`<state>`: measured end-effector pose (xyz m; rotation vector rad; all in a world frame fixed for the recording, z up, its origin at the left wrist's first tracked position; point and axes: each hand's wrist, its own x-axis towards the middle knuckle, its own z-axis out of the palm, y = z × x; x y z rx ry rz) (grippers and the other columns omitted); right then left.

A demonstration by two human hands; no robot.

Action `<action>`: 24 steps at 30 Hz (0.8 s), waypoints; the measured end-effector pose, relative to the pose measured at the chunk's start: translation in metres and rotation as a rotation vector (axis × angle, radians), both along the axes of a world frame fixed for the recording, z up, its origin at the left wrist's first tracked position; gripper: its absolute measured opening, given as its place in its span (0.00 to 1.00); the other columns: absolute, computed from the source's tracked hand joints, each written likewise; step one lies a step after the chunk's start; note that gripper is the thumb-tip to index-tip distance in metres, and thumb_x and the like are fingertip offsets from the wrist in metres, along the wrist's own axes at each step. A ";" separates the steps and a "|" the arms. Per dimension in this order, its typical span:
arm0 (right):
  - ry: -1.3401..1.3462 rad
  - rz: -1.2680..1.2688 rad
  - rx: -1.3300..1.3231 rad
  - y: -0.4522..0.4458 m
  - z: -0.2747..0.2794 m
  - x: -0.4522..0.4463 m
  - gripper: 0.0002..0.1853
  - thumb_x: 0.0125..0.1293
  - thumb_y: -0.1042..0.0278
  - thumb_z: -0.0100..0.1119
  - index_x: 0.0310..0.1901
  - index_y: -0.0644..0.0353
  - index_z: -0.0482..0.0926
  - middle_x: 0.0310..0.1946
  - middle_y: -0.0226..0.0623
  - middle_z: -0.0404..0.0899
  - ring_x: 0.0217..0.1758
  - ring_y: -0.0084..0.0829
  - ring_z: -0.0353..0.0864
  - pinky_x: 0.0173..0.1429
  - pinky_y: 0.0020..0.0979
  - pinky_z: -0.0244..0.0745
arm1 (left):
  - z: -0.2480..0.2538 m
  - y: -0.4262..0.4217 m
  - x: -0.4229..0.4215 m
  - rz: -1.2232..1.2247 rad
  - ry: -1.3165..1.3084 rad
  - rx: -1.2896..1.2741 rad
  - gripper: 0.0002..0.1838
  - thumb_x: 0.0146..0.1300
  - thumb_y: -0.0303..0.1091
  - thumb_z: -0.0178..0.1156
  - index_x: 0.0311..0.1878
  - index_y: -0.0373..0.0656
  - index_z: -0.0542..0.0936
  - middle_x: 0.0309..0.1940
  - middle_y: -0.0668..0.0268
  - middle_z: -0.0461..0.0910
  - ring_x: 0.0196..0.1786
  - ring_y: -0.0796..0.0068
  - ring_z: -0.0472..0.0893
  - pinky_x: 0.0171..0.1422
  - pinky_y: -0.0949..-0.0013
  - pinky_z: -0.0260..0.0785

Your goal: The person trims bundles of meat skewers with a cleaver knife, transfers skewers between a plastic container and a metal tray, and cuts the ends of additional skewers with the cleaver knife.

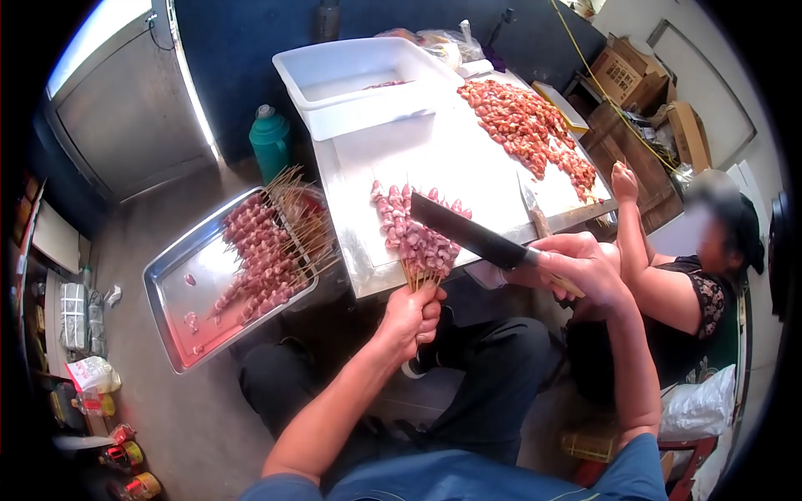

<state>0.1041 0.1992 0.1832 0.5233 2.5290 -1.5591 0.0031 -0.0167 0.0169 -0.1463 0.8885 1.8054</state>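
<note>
My left hand (411, 317) is closed around the bare stick ends of a bunch of meat skewers (424, 238). Their pink, meat-covered ends fan out over the near left part of the white table (355, 179). In my right hand (589, 265) is a cleaver (468, 232), gripped by its handle. Its dark, broad blade points left and overlaps the skewers in view; whether it touches them I cannot tell. Another knife (535, 207) with a wooden handle lies on the table beyond my right hand. The tips of some skewers are hidden behind the blade.
Left of the table, a metal tray (174, 321) holds many meat skewers (255, 259). A white plastic tub (355, 113) stands at the table's back, with a heap of cut meat (522, 125) to its right. A green flask (269, 144) stands behind the tray. A co-worker (668, 284) sits at the right.
</note>
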 end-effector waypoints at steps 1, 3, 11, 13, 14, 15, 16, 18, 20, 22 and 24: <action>0.002 -0.001 0.001 -0.001 -0.002 -0.003 0.16 0.69 0.63 0.56 0.47 0.70 0.81 0.25 0.31 0.78 0.20 0.15 0.74 0.21 0.17 0.65 | 0.000 0.001 0.000 0.005 0.001 -0.009 0.12 0.74 0.39 0.51 0.41 0.40 0.71 0.17 0.77 0.58 0.14 0.87 0.53 0.16 0.78 0.43; 0.110 -0.020 -0.069 -0.009 -0.011 -0.016 0.16 0.69 0.64 0.58 0.49 0.70 0.81 0.25 0.31 0.77 0.20 0.16 0.74 0.21 0.17 0.65 | 0.000 0.001 -0.001 0.001 0.008 -0.018 0.12 0.74 0.40 0.51 0.41 0.40 0.71 0.17 0.77 0.58 0.14 0.87 0.53 0.17 0.78 0.43; -0.057 -0.046 0.017 -0.006 -0.015 -0.004 0.16 0.69 0.60 0.55 0.45 0.67 0.82 0.21 0.29 0.76 0.18 0.16 0.73 0.19 0.18 0.65 | 0.002 0.001 0.000 -0.007 -0.005 -0.029 0.12 0.75 0.39 0.50 0.42 0.39 0.70 0.18 0.76 0.58 0.14 0.87 0.53 0.17 0.78 0.44; -0.071 -0.059 -0.005 0.005 -0.006 0.022 0.17 0.70 0.61 0.55 0.47 0.69 0.82 0.23 0.32 0.76 0.18 0.17 0.74 0.20 0.17 0.67 | 0.001 -0.001 -0.001 0.002 0.033 -0.027 0.11 0.76 0.38 0.49 0.42 0.39 0.70 0.18 0.76 0.58 0.14 0.87 0.54 0.17 0.78 0.44; -0.060 -0.083 -0.012 0.011 -0.006 0.034 0.17 0.70 0.61 0.56 0.47 0.70 0.81 0.23 0.33 0.77 0.19 0.17 0.75 0.21 0.17 0.67 | 0.001 -0.001 -0.001 -0.003 0.039 -0.029 0.11 0.76 0.38 0.49 0.42 0.39 0.70 0.18 0.76 0.58 0.14 0.87 0.54 0.17 0.78 0.44; -0.048 -0.103 -0.017 0.015 -0.007 0.045 0.17 0.69 0.62 0.58 0.48 0.70 0.81 0.23 0.33 0.77 0.19 0.18 0.75 0.21 0.17 0.68 | 0.000 -0.001 -0.001 0.001 0.034 -0.022 0.11 0.76 0.38 0.49 0.42 0.39 0.70 0.18 0.76 0.58 0.14 0.87 0.54 0.17 0.78 0.45; -0.039 -0.102 -0.019 0.017 -0.011 0.053 0.17 0.69 0.62 0.58 0.48 0.70 0.81 0.23 0.33 0.77 0.19 0.18 0.75 0.21 0.17 0.68 | 0.000 -0.001 -0.001 0.007 0.030 -0.015 0.11 0.76 0.38 0.48 0.42 0.39 0.70 0.18 0.76 0.58 0.14 0.87 0.54 0.17 0.78 0.45; 0.071 -0.229 -0.169 0.020 -0.028 0.066 0.17 0.68 0.63 0.60 0.49 0.70 0.81 0.24 0.34 0.78 0.19 0.19 0.75 0.21 0.18 0.68 | 0.002 -0.003 0.000 0.001 0.063 -0.030 0.11 0.76 0.38 0.48 0.42 0.39 0.70 0.18 0.76 0.58 0.14 0.87 0.54 0.17 0.79 0.45; 0.185 -0.317 -0.291 0.014 -0.050 0.066 0.15 0.67 0.64 0.61 0.49 0.67 0.82 0.25 0.36 0.80 0.19 0.21 0.76 0.21 0.19 0.68 | 0.005 -0.008 0.002 -0.006 0.112 -0.046 0.11 0.76 0.38 0.48 0.41 0.41 0.70 0.18 0.76 0.59 0.14 0.87 0.54 0.16 0.79 0.45; 0.291 -0.392 -0.427 0.003 -0.068 0.059 0.14 0.68 0.64 0.60 0.49 0.64 0.82 0.25 0.37 0.81 0.18 0.22 0.76 0.20 0.20 0.68 | 0.011 -0.017 0.004 -0.021 0.162 -0.083 0.10 0.76 0.38 0.48 0.41 0.41 0.71 0.18 0.76 0.59 0.14 0.87 0.54 0.16 0.79 0.45; 0.417 -0.427 -0.598 -0.005 -0.090 0.053 0.14 0.69 0.65 0.57 0.50 0.65 0.81 0.25 0.41 0.80 0.17 0.25 0.75 0.19 0.22 0.68 | 0.024 -0.028 0.000 -0.023 0.211 -0.132 0.09 0.75 0.38 0.49 0.40 0.43 0.71 0.17 0.76 0.59 0.14 0.87 0.54 0.15 0.78 0.45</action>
